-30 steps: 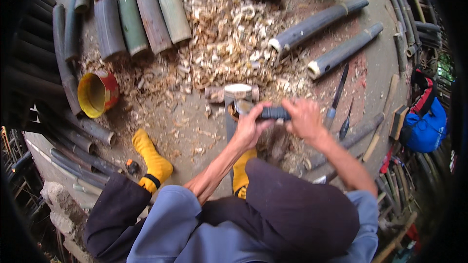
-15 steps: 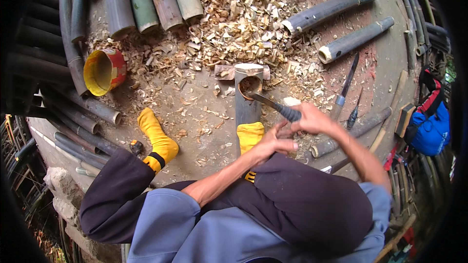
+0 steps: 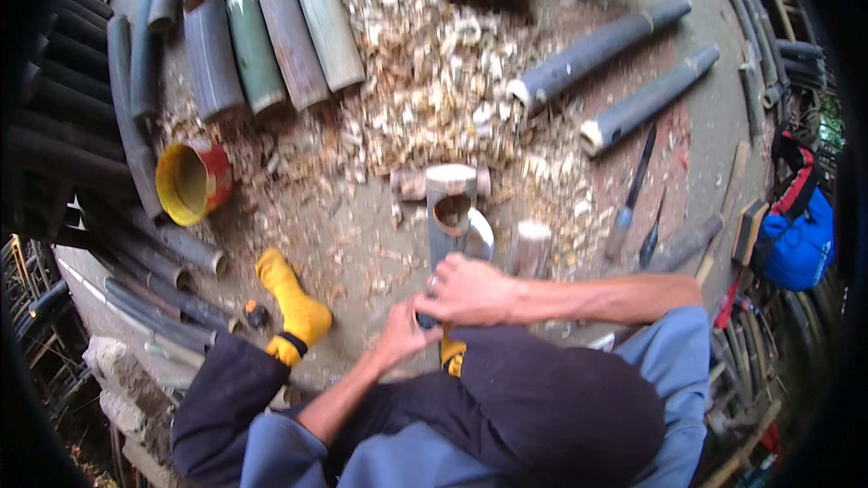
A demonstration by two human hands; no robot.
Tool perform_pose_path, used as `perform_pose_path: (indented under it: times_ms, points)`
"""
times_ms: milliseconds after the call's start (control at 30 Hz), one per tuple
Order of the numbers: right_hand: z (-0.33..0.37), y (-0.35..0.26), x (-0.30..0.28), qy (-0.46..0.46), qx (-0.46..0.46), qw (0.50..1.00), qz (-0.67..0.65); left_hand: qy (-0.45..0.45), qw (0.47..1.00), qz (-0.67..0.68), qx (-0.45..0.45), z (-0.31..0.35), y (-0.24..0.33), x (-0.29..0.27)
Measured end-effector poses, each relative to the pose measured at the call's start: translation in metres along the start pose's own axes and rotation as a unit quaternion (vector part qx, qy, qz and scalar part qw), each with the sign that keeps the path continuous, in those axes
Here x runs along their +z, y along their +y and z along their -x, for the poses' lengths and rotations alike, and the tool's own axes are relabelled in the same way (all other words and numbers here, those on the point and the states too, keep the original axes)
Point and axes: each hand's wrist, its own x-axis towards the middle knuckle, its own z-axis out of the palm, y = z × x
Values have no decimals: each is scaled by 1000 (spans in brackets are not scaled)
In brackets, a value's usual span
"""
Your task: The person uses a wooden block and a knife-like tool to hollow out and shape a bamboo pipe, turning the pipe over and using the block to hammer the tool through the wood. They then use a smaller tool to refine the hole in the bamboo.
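**Both hands on a blade over an upright bamboo piece**

The right hand (image 3: 472, 289) is closed over the top of a dark handle, and the left hand (image 3: 404, 334) grips just below it, fingers wrapped tight; the two hands touch. A curved blade (image 3: 480, 237) rises from them toward the hollow bamboo section (image 3: 450, 217) that stands just beyond the knees. Stacking both hands on one handle probably gives force and steadiness for paring, though the cut itself is hidden behind the right hand.

The section's long axis runs away from the person, open mouth showing near its far end; its near end disappears under the hands, beside a yellow boot (image 3: 449, 354) that seems to brace it. The other yellow boot (image 3: 291, 305) is planted out to the left, likely for balance.

A short pale stub (image 3: 530, 246) stands just right of the section. Shavings (image 3: 425, 81) lie thick on the ground beyond. Two grey culms (image 3: 615, 41) lie slanting at upper right, cut ends toward the person; two chisels (image 3: 633, 190) lie below them within reach. Green and brown culms (image 3: 271, 27) lie side by side at upper left, with a yellow-lined red can (image 3: 192, 183) on its side beneath them. A blue bag (image 3: 796, 239) hangs at far right.
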Motion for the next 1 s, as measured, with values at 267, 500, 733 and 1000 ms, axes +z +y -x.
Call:
perform_pose_path:
  times_ms: [267, 500, 733, 1000]
  points:
    - [17, 15, -26, -54, 139, 985, -91, 19, 999, 33, 7, -42, 27, -60]
    - [76, 21, -38, 95, 329, 939, -32, 236, 927, -210, 201, -254, 159, -135]
    - [82, 8, -13, 185, 355, 906, -139, 272, 798, -440, 309, -451, 234, -128]
    - [95, 17, -5, 173, 435, 855, -223, 228, 782, -491, 308, -482, 249, -113]
